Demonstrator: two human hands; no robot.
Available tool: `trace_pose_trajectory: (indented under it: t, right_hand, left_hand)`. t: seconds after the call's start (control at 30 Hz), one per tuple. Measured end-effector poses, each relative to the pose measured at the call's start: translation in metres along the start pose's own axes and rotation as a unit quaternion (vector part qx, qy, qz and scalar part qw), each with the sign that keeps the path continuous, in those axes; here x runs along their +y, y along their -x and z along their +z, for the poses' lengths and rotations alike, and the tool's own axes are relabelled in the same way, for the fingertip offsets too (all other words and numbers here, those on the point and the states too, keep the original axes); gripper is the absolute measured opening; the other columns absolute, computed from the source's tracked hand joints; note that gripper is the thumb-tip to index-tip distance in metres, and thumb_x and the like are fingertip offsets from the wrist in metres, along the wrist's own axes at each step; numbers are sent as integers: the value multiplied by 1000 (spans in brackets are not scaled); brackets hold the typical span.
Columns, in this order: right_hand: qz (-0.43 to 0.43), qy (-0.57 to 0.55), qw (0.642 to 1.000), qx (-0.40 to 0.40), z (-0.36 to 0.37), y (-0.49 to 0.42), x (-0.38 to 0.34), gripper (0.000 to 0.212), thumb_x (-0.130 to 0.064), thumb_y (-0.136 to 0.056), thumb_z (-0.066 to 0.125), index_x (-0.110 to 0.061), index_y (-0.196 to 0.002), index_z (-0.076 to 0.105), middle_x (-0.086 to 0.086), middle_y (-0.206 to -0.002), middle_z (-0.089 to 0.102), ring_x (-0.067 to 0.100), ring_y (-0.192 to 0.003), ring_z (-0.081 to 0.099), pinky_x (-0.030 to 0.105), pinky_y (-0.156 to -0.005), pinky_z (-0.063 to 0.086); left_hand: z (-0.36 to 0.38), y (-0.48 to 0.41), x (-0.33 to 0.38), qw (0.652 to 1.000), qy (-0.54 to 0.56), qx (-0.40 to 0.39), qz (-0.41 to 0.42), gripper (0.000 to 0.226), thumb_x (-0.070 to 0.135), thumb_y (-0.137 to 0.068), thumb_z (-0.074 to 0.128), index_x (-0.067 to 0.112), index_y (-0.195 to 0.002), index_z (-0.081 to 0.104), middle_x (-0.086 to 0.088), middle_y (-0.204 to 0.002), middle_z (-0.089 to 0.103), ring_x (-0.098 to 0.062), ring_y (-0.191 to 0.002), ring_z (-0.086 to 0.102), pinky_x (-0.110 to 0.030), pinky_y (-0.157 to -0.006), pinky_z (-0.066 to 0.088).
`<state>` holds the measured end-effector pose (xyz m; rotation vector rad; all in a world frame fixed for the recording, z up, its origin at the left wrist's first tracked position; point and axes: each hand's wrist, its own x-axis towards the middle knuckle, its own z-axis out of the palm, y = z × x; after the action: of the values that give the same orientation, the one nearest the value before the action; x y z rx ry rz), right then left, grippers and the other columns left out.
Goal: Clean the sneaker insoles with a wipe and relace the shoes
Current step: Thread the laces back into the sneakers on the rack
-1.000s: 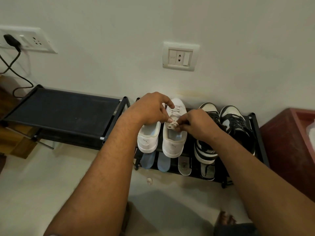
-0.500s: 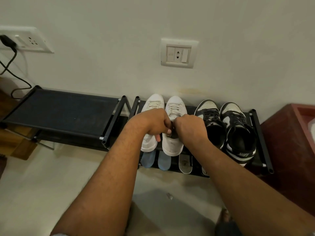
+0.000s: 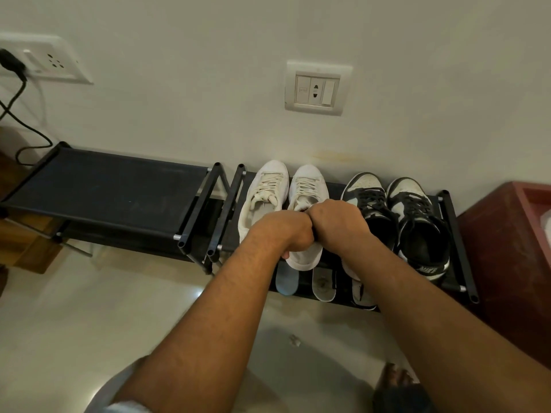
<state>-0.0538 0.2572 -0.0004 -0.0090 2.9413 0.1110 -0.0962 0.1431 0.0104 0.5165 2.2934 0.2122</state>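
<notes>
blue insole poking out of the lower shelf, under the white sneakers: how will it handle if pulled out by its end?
The blue insole looks thin and flat, so probably floppy and light, likely to droop when held by one end. It overhangs the lower shelf, so a pinch there seems easy. Its surface looks smooth, perhaps a little slippery; its far end is hidden.

head view (single), facing down, near shoe rack
</notes>
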Motion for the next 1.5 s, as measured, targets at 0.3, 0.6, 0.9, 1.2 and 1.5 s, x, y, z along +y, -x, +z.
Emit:
trace_pose_trajectory:
  t: [0.3,0.6,0.9,1.2,1.5]
  right_hand:
    - [-44,13,992,-115,-18,3,-1,37,-32,-101,58,-26,-137,59,6,-133,66,32,-119,65,47,-95,55]
    - [9,5,987,-157,-15,-15,-10,40,-36,-99,58,-25,-138,61,4,-136,64,29,-121,63,43,-82,47]
    - [-56,7,975,-217,-24,-16,-4,45,-26,-102,56,-27,-147,53,7,-143,59,31,-125,60,48,-105,51]
    - [-68,16,965,-251,-25,-16,-12,36,-19,-101,59,-20,-137,62,8,-135,64,29,-118,63,40,-100,52]
    - [26,4,980,-197,-17,-24,-22,37,-43,-100,54,-29,-133,65,0,-131,66,26,-119,63,38,-80,43]
  left_hand:
    - [-31,21,-5,994,25,-103,28,20,30,-111,49,18,-124,59,-14,-101,79,-28,-95,80,-29,-59,53]
    - [-20,18,-13,985,69,-156,23,43,20,-111,53,12,-153,46,-13,-130,70,-22,-96,81,-27,-54,53]
    - [-22,20,-18,983,80,-162,23,50,19,-108,60,15,-156,43,-12,-115,79,-24,-108,78,-31,-63,60]
    - [-29,31,-18,984,86,-151,35,48,15,-107,61,14,-154,46,-7,-110,80,-15,-102,78,-27,-63,59]
    - [-41,44,-28,986,81,-134,62,46,17,-111,56,19,-156,49,-8,-138,69,-13,-107,77,-29,-63,64]
